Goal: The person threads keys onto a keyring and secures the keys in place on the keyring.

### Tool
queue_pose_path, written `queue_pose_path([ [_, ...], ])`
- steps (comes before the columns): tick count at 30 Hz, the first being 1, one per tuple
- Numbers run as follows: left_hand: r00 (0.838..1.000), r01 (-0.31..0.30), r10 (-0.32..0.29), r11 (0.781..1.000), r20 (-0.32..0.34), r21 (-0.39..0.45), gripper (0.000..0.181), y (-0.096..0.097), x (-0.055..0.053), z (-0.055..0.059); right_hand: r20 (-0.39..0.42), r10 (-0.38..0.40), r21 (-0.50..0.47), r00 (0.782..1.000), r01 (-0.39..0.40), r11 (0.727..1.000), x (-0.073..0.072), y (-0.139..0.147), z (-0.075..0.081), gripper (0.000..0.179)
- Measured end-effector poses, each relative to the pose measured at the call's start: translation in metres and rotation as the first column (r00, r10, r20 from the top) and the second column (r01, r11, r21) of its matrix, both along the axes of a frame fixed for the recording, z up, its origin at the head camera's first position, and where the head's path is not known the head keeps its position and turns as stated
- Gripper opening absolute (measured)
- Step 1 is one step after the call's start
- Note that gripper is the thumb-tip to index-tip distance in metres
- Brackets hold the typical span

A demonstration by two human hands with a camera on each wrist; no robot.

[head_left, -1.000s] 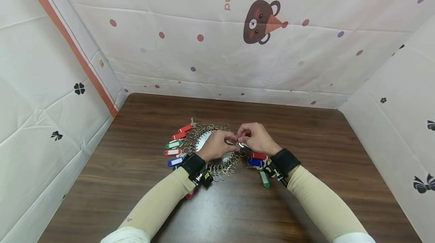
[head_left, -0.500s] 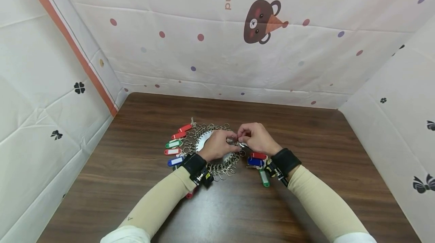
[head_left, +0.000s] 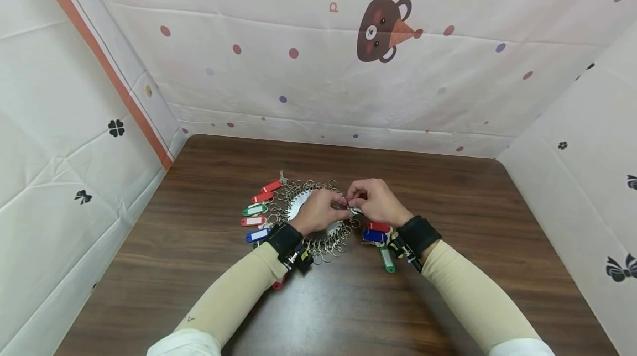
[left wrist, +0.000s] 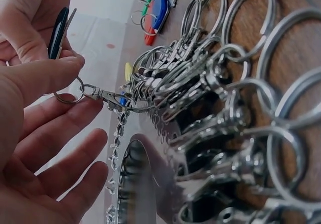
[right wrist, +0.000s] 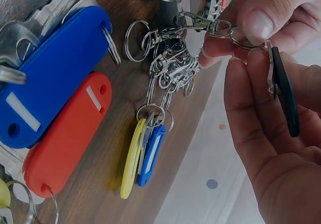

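Observation:
My left hand [head_left: 318,212] is over the right part of a shiny round plate [head_left: 297,207] ringed by many small metal swivel clasps. Its thumb and fingers pinch the split ring [left wrist: 67,101] hanging from one clasp [right wrist: 218,29]. Close against it, my right hand [head_left: 380,201] holds a key with a dark key tag [right wrist: 288,96] at the same ring. The right wrist view shows the key beside the tag, edge-on. Whether the key is threaded onto the ring is hidden by the fingers.
Red, green and blue key tags [head_left: 255,210] fan out left of the plate. A red, a blue and a green tag [head_left: 387,260] lie under the right wrist. A yellow tag [right wrist: 133,158] hangs from a clasp. Patterned cloth walls [head_left: 219,68] border the wooden table [head_left: 448,190].
Both hands stay in nearly the same place, with only slight finger movement at the ring. The key tags on the table have not moved.

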State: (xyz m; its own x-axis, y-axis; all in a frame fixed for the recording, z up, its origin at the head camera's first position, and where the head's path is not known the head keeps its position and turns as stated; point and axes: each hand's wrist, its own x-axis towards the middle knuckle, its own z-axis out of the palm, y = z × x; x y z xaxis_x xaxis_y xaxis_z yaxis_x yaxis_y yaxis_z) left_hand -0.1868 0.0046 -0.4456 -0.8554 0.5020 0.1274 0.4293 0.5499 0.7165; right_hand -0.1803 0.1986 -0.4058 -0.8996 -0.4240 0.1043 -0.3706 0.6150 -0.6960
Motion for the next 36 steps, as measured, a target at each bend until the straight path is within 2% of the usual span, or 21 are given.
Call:
queue_pose_path([
  [11, 0.998, -0.06, 0.06, 0.997, -0.008, -0.044, 0.029, 0.0032, 0.0072, 0.0035, 0.013, -0.005, -0.002, 1.0, 0.005, 1.0, 0.002, -0.0014, 0.0026, 0.017],
  [21, 0.999, -0.003, 0.001, 0.999, -0.042, -0.05, 0.027, 0.0007, 0.0045, 0.0022, 0.002, -0.004, 0.005, 1.0, 0.004, 1.0, 0.0024, -0.0021, 0.0025, 0.017],
  [27, 0.999, 0.035, -0.036, 0.998, -0.022, -0.043, 0.026, -0.0014, 0.0015, -0.0015, -0.004, -0.006, 0.012, 1.0, 0.006, 1.0, 0.0026, -0.0032, 0.0021, 0.017],
  [36, 1.0, -0.002, 0.002, 1.0, -0.018, -0.016, 0.027, 0.0012, 0.0033, -0.0017, -0.001, -0.019, 0.011, 1.0, 0.019, 1.0, 0.0026, -0.0039, 0.0025, 0.016],
])
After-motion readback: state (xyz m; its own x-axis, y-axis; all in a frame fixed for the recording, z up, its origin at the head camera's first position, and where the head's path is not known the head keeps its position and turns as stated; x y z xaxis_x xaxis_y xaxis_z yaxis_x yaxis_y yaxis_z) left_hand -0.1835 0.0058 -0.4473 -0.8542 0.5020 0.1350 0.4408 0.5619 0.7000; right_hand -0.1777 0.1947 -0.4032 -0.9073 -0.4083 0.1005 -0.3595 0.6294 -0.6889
